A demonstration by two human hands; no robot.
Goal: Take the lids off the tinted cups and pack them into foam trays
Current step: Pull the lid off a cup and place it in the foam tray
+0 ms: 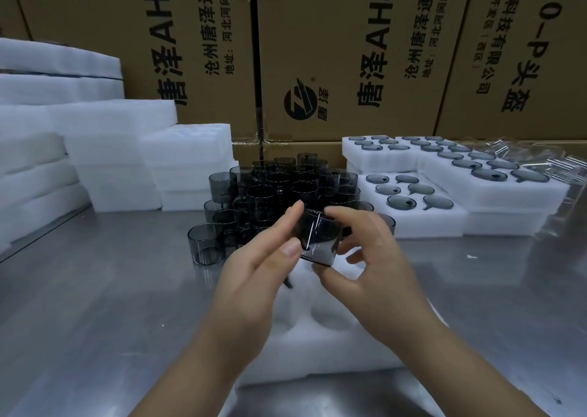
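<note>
Two hands meet over the middle of the worktop [95, 289] and share one dark tinted cup [317, 238], which hangs tilted in the air just above a white foam tray [317, 353]. The left hand [254, 276] takes it from the left side, with the forefinger stretched up along the cup's upper edge and the thumb pressed against its lower wall. The right hand [374, 257] closes round it from the right, with fingers curled over the top and far side and the thumb tucked under the bottom rim. So each grip is closed on the same cup, which sits between them and touches nothing below. Whether the cup has a lid on is hard to tell, since the fingers cover its top and its dark glossy wall shows only streaks of glare. A thin dark sliver shows just under the left hand, too small to identify. The wrists and forearms hide much of the tray, and only a few round pockets show between them. Just behind the hands stands a heap of cups [276, 194], smoky and see-through, packed close together. To the right lie filled trays [413, 222] with round grey shapes in their pockets. Foam slabs [111, 149] are stacked at the left, and printed cardboard boxes [349, 51] stand behind everything.
</note>
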